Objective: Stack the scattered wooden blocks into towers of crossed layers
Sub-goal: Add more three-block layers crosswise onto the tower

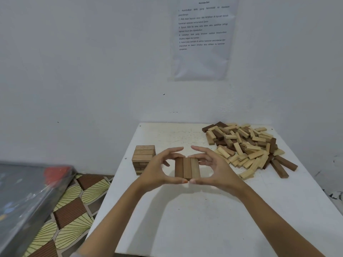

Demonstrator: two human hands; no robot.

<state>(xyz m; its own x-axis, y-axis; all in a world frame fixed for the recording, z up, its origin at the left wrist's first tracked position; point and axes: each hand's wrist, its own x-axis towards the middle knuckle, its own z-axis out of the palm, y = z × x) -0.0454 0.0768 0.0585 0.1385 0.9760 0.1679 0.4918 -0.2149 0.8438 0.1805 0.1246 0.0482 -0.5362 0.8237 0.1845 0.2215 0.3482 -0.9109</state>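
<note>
Three wooden blocks (187, 167) lie side by side as one flat row on the white table (185, 216). My left hand (157, 168) and right hand (217, 168) cup this row from both sides. Both thumbs press its near ends and the curled fingers reach its far ends. A finished tower of crossed layers (143, 157) stands just left of my left hand, near the table's left edge. A big loose pile of light and dark blocks (245, 145) lies at the back right.
The table stands against a white wall with a printed sheet (202, 38) taped above it. A plastic-wrapped dark object (27, 193) and a patterned floor mat (74, 210) lie to the left, below the table's edge.
</note>
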